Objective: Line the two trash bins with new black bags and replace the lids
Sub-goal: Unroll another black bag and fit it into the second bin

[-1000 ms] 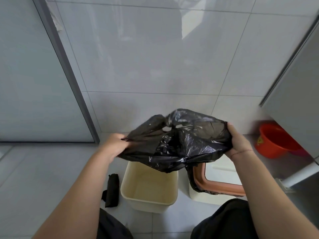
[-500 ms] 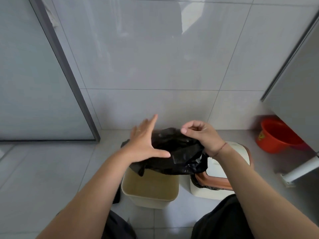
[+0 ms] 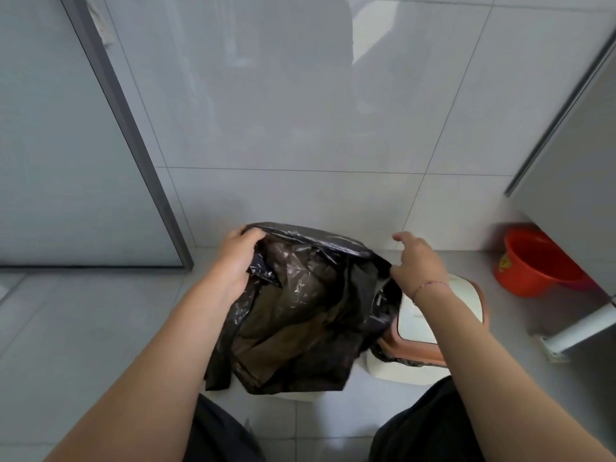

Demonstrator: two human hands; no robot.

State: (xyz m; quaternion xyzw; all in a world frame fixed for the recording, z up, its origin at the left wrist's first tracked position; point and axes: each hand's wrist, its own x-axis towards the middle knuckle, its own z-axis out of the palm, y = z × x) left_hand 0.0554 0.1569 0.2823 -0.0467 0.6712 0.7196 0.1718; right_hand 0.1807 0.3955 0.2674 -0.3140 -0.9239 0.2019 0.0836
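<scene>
- Grey tiled floor (image 3: 83, 328) w/ glossy pale wall tiles (image 3: 283, 111) behind; glass door w/ grey frame (image 3: 133, 145) at left.
- Black bag (image 3: 300, 315) is spread open between both hands, hanging over the left bin; its mouth faces up toward the camera, plastic thin enough to show beige thru it.
- Left bin (image 3: 300, 396) almost fully hidden by the bag, only a pale sliver of its near edge shows below the plastic.
- Left hand (image 3: 235, 261): fingers curled over the bag's rim at far-left corner, clamped on the plastic.
- Right hand (image 3: 418, 265): thumb side touching the bag's right edge, fingers loosely spread; can't tell if it really pinches the plastic.
- Right bin (image 3: 400, 371): cream, just beside the bag, black liner edge showing under its brown-rimmed lid (image 3: 430, 320), which is on.
- Red bucket (image 3: 536, 265) sits well apart at right, near a white pipe (image 3: 580, 328) and under a grey cabinet (image 3: 573, 161).
- Dark trousers (image 3: 426, 425) at bottom.
</scene>
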